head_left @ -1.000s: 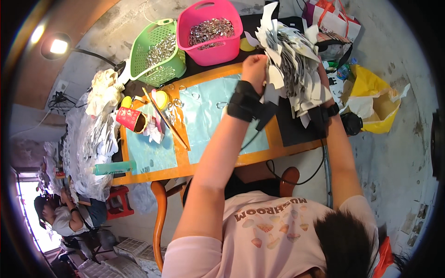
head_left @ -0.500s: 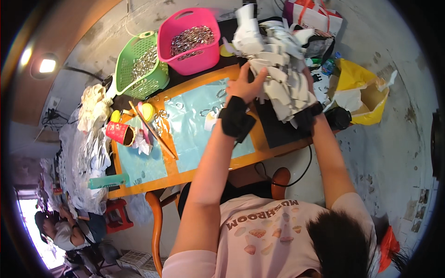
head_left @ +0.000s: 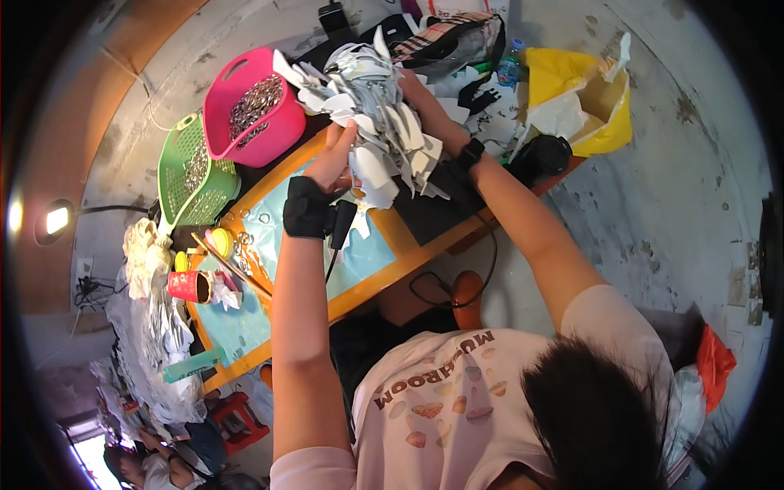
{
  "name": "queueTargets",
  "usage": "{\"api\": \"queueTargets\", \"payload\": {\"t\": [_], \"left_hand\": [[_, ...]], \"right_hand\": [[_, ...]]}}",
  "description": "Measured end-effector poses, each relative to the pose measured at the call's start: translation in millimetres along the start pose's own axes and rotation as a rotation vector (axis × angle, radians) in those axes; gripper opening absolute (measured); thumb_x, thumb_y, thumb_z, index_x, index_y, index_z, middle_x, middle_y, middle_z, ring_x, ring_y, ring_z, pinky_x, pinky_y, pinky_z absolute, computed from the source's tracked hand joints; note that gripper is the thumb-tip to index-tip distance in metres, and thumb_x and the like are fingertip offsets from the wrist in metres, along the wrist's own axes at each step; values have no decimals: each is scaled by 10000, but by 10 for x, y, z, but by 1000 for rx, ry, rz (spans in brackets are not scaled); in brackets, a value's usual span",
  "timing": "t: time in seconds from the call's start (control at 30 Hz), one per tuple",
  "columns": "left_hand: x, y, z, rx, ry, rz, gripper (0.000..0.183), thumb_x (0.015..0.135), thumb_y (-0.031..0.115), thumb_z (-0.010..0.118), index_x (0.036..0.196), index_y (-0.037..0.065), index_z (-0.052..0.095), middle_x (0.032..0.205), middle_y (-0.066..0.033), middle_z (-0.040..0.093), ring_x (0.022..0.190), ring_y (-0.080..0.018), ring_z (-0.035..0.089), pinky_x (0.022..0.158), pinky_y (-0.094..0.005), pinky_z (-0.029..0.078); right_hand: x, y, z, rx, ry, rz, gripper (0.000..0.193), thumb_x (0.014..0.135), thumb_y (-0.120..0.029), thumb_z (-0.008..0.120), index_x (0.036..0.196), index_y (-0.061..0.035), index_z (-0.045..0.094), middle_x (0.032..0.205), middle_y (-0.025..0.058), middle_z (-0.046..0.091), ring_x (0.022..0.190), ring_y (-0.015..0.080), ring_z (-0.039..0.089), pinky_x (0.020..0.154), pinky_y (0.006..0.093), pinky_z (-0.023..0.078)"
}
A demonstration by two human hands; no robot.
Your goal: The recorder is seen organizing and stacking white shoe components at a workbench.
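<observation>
A big loose bundle of white paper-like tags (head_left: 371,122) rests between my two hands over the far part of the table. My left hand (head_left: 331,159), with a black wrist strap, grips its near left side, the thumb up against the tags. Along the right side is my right hand (head_left: 418,94), its fingers partly hidden behind the bundle. The bundle overhangs the blue mat (head_left: 359,249) and a black mat (head_left: 433,212). Close to its left stands a pink basket (head_left: 273,139) of small shiny metal pieces.
A green basket (head_left: 204,196) with metal pieces stands left of the pink one. A red cup (head_left: 189,286), a wooden stick (head_left: 249,279) and metal rings (head_left: 243,241) lie at the left. At the right are a yellow bag (head_left: 612,122) and a black round object (head_left: 541,159). Another person (head_left: 155,465) sits far left.
The bundle has moved left between my hands, closer to the pink basket and over the blue mat. My view has shifted and turned too.
</observation>
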State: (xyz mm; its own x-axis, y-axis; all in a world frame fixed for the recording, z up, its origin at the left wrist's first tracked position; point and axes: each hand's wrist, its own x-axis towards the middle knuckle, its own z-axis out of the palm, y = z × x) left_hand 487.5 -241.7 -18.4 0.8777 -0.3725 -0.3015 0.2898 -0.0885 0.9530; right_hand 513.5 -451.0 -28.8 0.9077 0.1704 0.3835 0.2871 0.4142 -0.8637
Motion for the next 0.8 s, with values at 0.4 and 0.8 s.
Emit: {"api": "queueTargets", "payload": {"t": [0.4, 0.8], "left_hand": [[-65, 283, 766, -829, -5, 317, 458, 925, 295, 424, 1319, 72, 495, 1235, -83, 597, 1116, -248, 578, 988, -387, 440], [918, 815, 1801, -832, -471, 254, 442, 884, 324, 461, 1178, 23, 598, 1061, -114, 656, 923, -254, 613, 865, -375, 485]], "right_hand": [[-327, -341, -91, -320, 224, -206, 654, 949, -399, 498, 1445, -4, 343, 1417, 175, 435, 1333, 264, 384, 1115, 360, 257], [-576, -1286, -1448, -866, 194, -355, 755, 858, -413, 602, 1477, -73, 334, 1527, 119, 328, 1424, 297, 277, 1135, 384, 254]]}}
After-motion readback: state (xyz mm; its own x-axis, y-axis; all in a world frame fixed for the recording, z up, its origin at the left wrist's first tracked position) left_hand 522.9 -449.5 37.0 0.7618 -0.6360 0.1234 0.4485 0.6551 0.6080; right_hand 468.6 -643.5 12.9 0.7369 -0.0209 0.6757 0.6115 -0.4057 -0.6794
